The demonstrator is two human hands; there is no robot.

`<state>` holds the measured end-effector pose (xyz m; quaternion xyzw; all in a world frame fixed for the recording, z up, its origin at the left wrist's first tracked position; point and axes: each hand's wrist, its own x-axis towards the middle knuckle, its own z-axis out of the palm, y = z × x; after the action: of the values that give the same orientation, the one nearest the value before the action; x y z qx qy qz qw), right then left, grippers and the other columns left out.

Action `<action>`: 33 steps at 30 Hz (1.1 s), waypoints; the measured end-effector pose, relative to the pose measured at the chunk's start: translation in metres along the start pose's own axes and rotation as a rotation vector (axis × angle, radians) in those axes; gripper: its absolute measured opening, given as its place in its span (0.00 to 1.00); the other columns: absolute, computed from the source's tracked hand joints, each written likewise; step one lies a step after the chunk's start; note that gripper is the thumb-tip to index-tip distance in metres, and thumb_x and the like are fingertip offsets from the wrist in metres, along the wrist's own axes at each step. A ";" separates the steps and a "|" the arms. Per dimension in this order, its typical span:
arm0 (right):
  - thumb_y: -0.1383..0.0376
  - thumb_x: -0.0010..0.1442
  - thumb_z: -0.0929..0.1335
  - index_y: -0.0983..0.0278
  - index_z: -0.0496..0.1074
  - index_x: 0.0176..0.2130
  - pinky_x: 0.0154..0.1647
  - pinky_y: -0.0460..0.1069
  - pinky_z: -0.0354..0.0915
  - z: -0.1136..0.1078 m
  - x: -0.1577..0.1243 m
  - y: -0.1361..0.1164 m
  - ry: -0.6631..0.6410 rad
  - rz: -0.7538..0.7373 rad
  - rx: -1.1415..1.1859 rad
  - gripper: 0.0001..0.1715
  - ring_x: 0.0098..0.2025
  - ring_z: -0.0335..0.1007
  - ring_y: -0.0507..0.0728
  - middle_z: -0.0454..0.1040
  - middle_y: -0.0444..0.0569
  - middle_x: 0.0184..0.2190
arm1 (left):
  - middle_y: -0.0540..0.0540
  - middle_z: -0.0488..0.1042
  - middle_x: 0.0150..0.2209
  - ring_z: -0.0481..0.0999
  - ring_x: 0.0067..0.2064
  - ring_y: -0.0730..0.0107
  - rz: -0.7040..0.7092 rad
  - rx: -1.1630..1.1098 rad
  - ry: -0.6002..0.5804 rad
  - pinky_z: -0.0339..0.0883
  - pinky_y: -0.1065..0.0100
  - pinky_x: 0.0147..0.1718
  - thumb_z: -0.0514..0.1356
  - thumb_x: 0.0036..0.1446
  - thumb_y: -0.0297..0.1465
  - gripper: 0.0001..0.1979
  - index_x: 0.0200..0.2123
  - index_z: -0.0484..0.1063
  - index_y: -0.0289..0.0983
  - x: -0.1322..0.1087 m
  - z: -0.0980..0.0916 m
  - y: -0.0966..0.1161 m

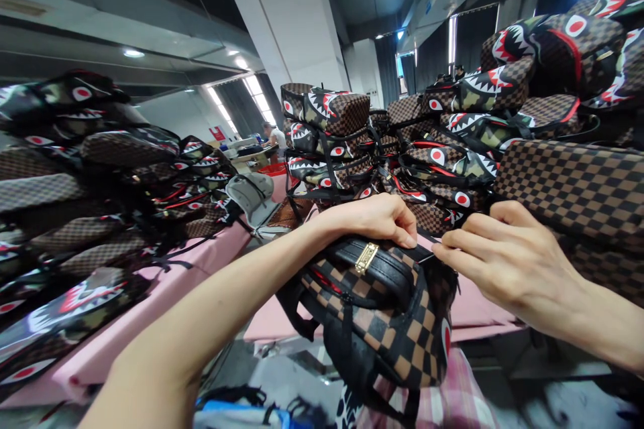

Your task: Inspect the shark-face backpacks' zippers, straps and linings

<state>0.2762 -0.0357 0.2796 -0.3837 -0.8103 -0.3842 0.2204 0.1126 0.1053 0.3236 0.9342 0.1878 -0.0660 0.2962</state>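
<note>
A brown-and-black checkered backpack [385,328] with black straps lies tilted in front of me, close to my lap. Its black top handle [387,278] carries a gold metal plate [367,257], and a red lining shows at an opening on the left. My left hand [387,218] reaches over the bag, its fingers closed on the black far edge. Beside it, my right hand [498,258] is closed in a pinch at the same edge's right end. A thin pale line shows at those fingertips; what they pinch is too small to name.
Stacked checkered bags with shark-mouth prints [327,114] stand ahead, more bags [568,181] rise close on the right, and another pile [111,167] is on the left. Pink-covered tables [201,275] bear them. A grey chair [251,198] and a person [274,137] are farther back.
</note>
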 end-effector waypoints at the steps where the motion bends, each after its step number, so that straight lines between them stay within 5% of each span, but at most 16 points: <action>1: 0.69 0.65 0.56 0.60 0.72 0.33 0.32 0.51 0.53 0.002 -0.003 0.003 -0.001 0.046 0.055 0.19 0.28 0.64 0.52 0.74 0.43 0.26 | 0.51 0.72 0.25 0.66 0.27 0.77 -0.001 -0.005 0.002 0.57 0.76 0.27 0.62 0.47 0.31 0.08 0.30 0.75 0.32 0.000 0.000 0.000; 5: 0.60 0.60 0.64 0.61 0.71 0.38 0.35 0.49 0.61 0.019 -0.024 0.010 0.051 0.415 0.465 0.09 0.34 0.69 0.54 0.74 0.47 0.33 | 0.51 0.72 0.24 0.67 0.27 0.76 -0.006 -0.043 -0.001 0.58 0.76 0.28 0.61 0.47 0.31 0.08 0.30 0.75 0.31 0.000 0.001 0.000; 7: 0.57 0.57 0.67 0.62 0.69 0.44 0.34 0.48 0.64 0.028 -0.031 0.009 0.054 0.504 0.590 0.17 0.36 0.70 0.56 0.73 0.49 0.37 | 0.51 0.72 0.24 0.67 0.27 0.76 -0.007 -0.054 -0.003 0.58 0.76 0.28 0.61 0.47 0.31 0.08 0.30 0.75 0.32 0.000 0.001 -0.001; 12: 0.74 0.57 0.62 0.60 0.73 0.38 0.24 0.42 0.55 0.041 -0.015 0.003 -0.013 0.259 0.700 0.14 0.26 0.63 0.48 0.67 0.44 0.28 | 0.51 0.72 0.25 0.67 0.27 0.77 0.021 -0.028 -0.020 0.57 0.76 0.27 0.61 0.47 0.32 0.09 0.31 0.76 0.32 0.001 0.000 -0.002; 17: 0.79 0.50 0.62 0.59 0.73 0.33 0.26 0.43 0.51 0.041 0.013 0.007 -0.196 0.065 0.660 0.19 0.28 0.62 0.47 0.69 0.41 0.32 | 0.52 0.72 0.25 0.66 0.27 0.77 0.067 -0.013 -0.032 0.56 0.77 0.27 0.60 0.47 0.28 0.08 0.31 0.76 0.32 0.000 0.000 -0.001; 21: 0.78 0.52 0.60 0.63 0.70 0.34 0.26 0.45 0.52 0.034 0.014 0.014 -0.300 -0.005 0.641 0.15 0.27 0.60 0.49 0.68 0.44 0.31 | 0.53 0.69 0.22 0.63 0.25 0.78 0.067 0.012 0.000 0.55 0.77 0.25 0.60 0.47 0.28 0.07 0.29 0.76 0.32 -0.001 0.001 -0.002; 23: 0.73 0.58 0.58 0.65 0.68 0.31 0.27 0.45 0.55 0.029 0.007 0.019 -0.343 0.019 0.855 0.12 0.27 0.60 0.50 0.67 0.45 0.28 | 0.52 0.71 0.23 0.64 0.25 0.77 0.069 -0.008 0.001 0.56 0.77 0.25 0.60 0.47 0.29 0.08 0.30 0.76 0.31 0.000 0.001 -0.003; 26: 0.61 0.65 0.55 0.65 0.67 0.26 0.31 0.45 0.59 0.026 -0.007 0.026 -0.440 0.043 1.225 0.22 0.27 0.63 0.50 0.66 0.45 0.23 | 0.50 0.72 0.25 0.67 0.27 0.76 0.058 -0.044 -0.014 0.57 0.76 0.27 0.61 0.47 0.31 0.09 0.30 0.76 0.31 0.000 0.001 -0.004; 31: 0.60 0.61 0.63 0.66 0.72 0.38 0.28 0.43 0.58 0.041 -0.016 0.013 -0.156 0.279 1.038 0.13 0.27 0.64 0.49 0.71 0.47 0.27 | 0.52 0.70 0.23 0.64 0.25 0.79 0.009 -0.084 -0.001 0.57 0.77 0.26 0.61 0.47 0.30 0.07 0.28 0.75 0.31 0.000 0.001 -0.002; 33: 0.61 0.59 0.64 0.65 0.74 0.33 0.27 0.44 0.59 0.046 -0.017 0.006 -0.085 0.279 1.071 0.12 0.26 0.64 0.50 0.71 0.46 0.25 | 0.52 0.70 0.23 0.64 0.24 0.80 -0.002 -0.106 -0.003 0.57 0.77 0.26 0.60 0.47 0.29 0.07 0.28 0.74 0.31 -0.001 0.000 -0.002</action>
<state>0.2882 -0.0044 0.2431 -0.3370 -0.8420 0.1302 0.4006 0.1110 0.1065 0.3221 0.9169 0.1916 -0.0575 0.3454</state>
